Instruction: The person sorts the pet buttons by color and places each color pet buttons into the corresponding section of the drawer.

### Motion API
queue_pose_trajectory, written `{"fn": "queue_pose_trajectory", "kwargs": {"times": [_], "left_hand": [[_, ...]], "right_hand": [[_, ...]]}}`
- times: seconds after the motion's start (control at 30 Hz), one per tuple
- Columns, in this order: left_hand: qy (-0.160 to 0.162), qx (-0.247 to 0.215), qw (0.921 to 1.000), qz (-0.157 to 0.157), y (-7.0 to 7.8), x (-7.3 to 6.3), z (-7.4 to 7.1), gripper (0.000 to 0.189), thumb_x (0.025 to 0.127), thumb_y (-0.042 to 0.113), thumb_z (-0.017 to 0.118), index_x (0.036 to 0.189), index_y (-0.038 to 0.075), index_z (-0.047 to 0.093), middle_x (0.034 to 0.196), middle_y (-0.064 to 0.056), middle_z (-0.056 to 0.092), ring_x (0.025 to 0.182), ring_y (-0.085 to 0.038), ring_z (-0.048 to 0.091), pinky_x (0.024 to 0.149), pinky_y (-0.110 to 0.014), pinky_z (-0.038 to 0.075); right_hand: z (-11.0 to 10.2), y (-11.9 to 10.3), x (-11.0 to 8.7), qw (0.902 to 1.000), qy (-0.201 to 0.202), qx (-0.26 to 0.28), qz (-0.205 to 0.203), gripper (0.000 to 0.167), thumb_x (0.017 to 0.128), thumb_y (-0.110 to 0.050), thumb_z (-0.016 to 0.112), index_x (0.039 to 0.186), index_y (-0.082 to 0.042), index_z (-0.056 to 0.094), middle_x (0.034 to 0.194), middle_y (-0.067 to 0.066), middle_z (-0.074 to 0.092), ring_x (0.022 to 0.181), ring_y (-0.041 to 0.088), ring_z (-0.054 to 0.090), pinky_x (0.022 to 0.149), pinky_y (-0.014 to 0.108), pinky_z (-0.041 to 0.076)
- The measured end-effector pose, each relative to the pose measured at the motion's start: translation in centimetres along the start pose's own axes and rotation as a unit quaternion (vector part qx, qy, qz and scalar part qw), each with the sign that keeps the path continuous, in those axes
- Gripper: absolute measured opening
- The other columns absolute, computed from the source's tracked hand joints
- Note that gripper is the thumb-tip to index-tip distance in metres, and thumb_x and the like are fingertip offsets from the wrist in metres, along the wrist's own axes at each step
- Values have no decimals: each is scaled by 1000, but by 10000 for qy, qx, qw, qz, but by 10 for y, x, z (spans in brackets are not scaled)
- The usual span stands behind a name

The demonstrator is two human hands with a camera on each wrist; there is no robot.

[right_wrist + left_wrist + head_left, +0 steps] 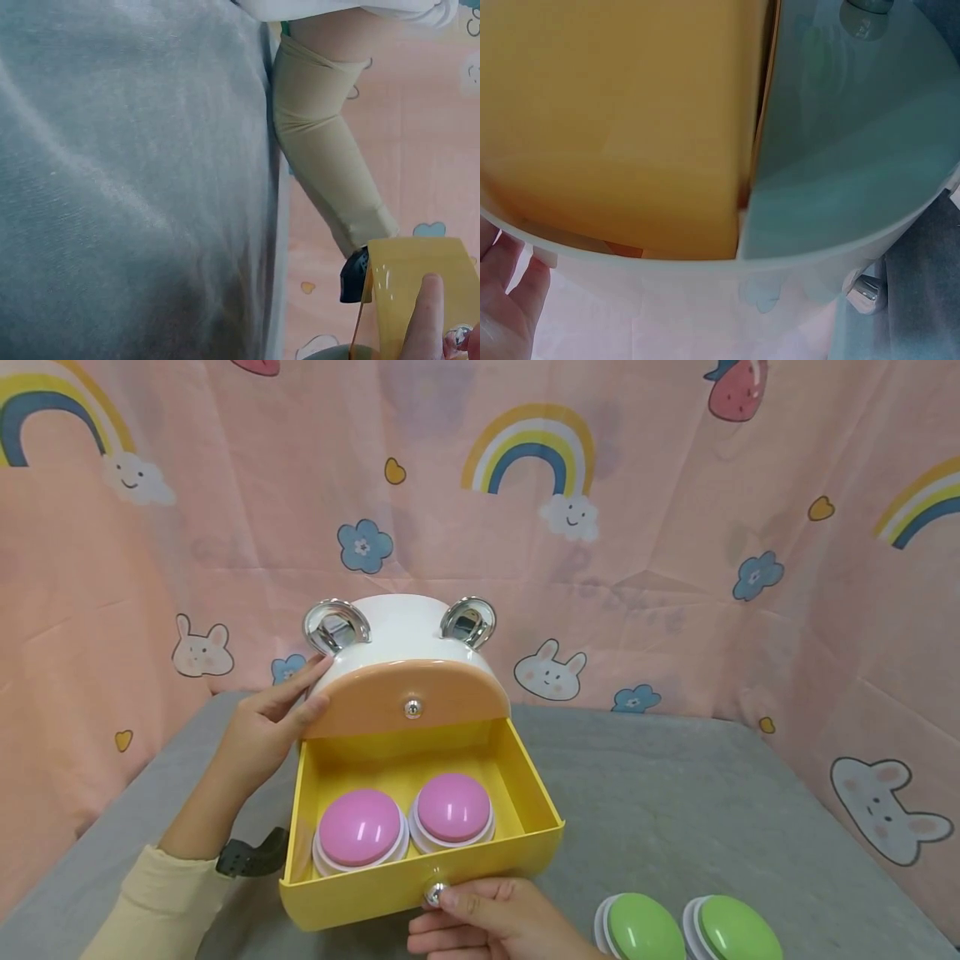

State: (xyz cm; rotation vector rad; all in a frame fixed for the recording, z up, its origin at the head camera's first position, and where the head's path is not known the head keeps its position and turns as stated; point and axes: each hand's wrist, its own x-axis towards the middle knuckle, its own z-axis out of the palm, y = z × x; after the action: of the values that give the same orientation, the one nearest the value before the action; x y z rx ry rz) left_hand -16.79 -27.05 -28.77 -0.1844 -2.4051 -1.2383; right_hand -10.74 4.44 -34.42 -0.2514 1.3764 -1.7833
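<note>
A white drawer box [401,622] with silver ears stands on the grey table. Its yellow drawer [360,903] is pulled out under an orange front panel [382,697]. Inside lie two pink, dome-topped buttons with white bases: the left button [360,828] and the right button [453,808]. My left hand [258,727] holds the box's left side, its thumb over the edge of the orange panel. My right hand [495,918] pinches the drawer's silver knob [435,894] between thumb and finger. A teal lower panel [847,150] shows under the drawer in the left wrist view.
Two green buttons with white bases, one green button [645,927] and another green button [731,928], lie at the table's front right. A pink patterned cloth [660,527] hangs behind the grey-covered table [637,793] and along its sides.
</note>
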Motion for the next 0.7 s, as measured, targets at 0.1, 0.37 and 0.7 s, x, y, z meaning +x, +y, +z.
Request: {"fn": "queue_pose_trajectory", "kwargs": {"times": [0.1,0.37,0.7], "left_hand": [[-7,9,10000,14,0,0,0,50,101,33,57,149,26,46,159,-2,39,146,-31,40,104,-34,41],[-45,-8,10000,2,0,0,-1,51,101,33,57,150,26,45,160,-2,38,146,-32,39,104,-43,41],[-91,-20,9999,-48,0,0,-1,52,101,35,57,151,27,44,161,-3,36,147,-34,38,104,-47,43]], "right_hand": [[0,-1,0,10000,30,-34,25,50,97,-37,64,124,5,65,109,13,76,103,21,74,91,33,59],[2,-8,1,10000,77,28,31,49,96,-38,65,121,4,67,105,10,77,97,16,75,86,29,60],[1,-17,7,9996,-67,-38,-260,46,97,-35,63,123,4,67,105,7,77,95,14,75,88,30,60]]}}
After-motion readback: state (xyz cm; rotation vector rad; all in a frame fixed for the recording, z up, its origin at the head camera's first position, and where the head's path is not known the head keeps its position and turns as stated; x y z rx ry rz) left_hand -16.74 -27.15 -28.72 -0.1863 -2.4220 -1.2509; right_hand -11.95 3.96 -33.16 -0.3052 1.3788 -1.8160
